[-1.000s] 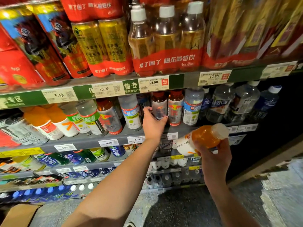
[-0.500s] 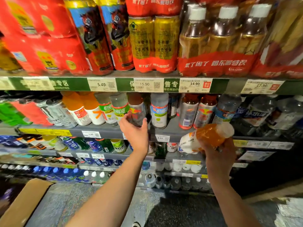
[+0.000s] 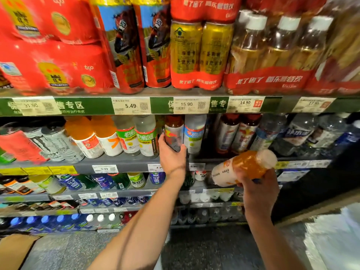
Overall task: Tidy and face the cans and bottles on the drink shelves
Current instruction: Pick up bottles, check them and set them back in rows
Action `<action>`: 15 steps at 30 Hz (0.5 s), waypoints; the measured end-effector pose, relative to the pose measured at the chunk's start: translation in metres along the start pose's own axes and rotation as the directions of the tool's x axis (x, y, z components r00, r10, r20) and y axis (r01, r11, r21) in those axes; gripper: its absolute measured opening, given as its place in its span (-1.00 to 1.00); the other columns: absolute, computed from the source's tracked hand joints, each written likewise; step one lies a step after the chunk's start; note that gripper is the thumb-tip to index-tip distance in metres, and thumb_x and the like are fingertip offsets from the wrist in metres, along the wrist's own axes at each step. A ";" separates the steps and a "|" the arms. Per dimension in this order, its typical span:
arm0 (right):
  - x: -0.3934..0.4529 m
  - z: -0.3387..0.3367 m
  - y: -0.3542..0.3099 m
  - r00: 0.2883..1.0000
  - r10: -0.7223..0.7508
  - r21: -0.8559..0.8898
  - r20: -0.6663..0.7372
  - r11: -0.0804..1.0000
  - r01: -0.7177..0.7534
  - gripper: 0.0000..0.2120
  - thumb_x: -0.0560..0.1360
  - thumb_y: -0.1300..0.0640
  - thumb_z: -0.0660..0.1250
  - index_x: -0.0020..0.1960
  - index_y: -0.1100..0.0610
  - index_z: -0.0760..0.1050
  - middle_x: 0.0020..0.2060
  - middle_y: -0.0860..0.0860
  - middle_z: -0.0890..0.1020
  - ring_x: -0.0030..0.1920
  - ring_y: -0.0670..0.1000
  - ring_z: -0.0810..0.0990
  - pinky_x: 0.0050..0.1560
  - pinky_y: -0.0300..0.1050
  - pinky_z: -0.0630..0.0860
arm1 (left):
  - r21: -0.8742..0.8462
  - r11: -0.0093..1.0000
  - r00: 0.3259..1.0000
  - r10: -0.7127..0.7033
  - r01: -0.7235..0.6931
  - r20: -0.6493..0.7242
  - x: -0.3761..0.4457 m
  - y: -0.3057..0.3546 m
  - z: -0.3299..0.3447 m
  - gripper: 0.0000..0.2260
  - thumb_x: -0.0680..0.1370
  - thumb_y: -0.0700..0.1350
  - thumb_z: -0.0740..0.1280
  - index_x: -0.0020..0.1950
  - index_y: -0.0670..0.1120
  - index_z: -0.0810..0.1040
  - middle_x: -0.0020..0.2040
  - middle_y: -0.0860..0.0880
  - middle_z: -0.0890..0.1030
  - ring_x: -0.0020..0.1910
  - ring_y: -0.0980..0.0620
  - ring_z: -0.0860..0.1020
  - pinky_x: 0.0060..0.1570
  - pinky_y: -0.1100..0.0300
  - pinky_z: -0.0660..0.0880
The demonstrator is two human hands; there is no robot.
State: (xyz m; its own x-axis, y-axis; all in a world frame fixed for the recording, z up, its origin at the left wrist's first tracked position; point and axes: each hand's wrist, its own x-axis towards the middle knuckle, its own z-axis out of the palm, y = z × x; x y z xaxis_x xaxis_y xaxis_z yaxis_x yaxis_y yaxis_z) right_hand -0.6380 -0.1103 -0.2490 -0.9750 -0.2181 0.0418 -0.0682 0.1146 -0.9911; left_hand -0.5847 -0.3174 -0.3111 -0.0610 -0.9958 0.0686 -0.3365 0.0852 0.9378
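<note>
Head view: left hand (image 3: 171, 154) grips a red-capped bottle (image 3: 174, 132) standing on the second shelf (image 3: 124, 162). Right hand (image 3: 257, 189) holds an orange bottle (image 3: 243, 166) tilted, in front of that shelf.

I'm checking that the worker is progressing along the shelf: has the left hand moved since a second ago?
Yes. The left hand has gone leftward along the shelf, from the red-capped bottles under the 14.90 tag to a bottle under 15.90.
</note>
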 end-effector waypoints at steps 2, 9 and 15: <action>-0.003 0.003 0.003 0.999 -0.009 -0.013 -0.031 1.000 0.008 -0.35 0.22 -0.21 0.52 0.26 -0.07 0.49 0.05 -0.06 0.66 0.10 0.03 0.64 0.10 0.29 0.59 | 0.025 0.998 0.998 0.054 -0.055 0.041 0.009 -0.003 -0.002 -0.26 0.37 -0.07 0.58 0.48 -0.12 0.34 0.37 -0.08 0.51 0.36 -0.07 0.48 0.34 -0.01 0.43; -0.017 0.011 0.006 0.999 -0.026 -0.010 -0.042 1.000 0.026 -0.33 0.21 -0.21 0.51 0.27 -0.07 0.48 0.00 -0.08 0.66 0.04 -0.01 0.63 0.07 0.28 0.60 | -0.098 0.994 0.997 0.053 -0.047 0.056 0.002 -0.010 -0.015 -0.38 0.25 0.01 0.62 0.24 0.03 0.45 0.14 0.00 0.58 0.12 -0.02 0.58 0.19 0.03 0.52; -0.009 0.008 0.007 0.999 -0.015 0.007 -0.038 1.000 0.015 -0.32 0.21 -0.22 0.52 0.27 -0.01 0.49 0.03 -0.06 0.66 0.09 -0.03 0.63 0.12 0.28 0.59 | -0.301 0.952 0.994 0.085 -0.063 0.061 -0.028 -0.003 -0.035 -0.46 0.31 -0.20 0.64 0.20 -0.05 0.47 0.02 -0.02 0.63 0.03 0.07 0.60 0.15 0.32 0.49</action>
State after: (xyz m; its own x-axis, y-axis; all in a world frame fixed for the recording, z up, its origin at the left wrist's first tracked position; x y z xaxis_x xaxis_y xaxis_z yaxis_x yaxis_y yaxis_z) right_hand -0.6284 -0.1150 -0.2572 -0.9813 -0.1824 0.0616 -0.0816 0.1043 -0.9912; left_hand -0.5496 -0.2908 -0.3037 -0.1466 -0.9810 0.1274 -0.0334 0.1337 0.9905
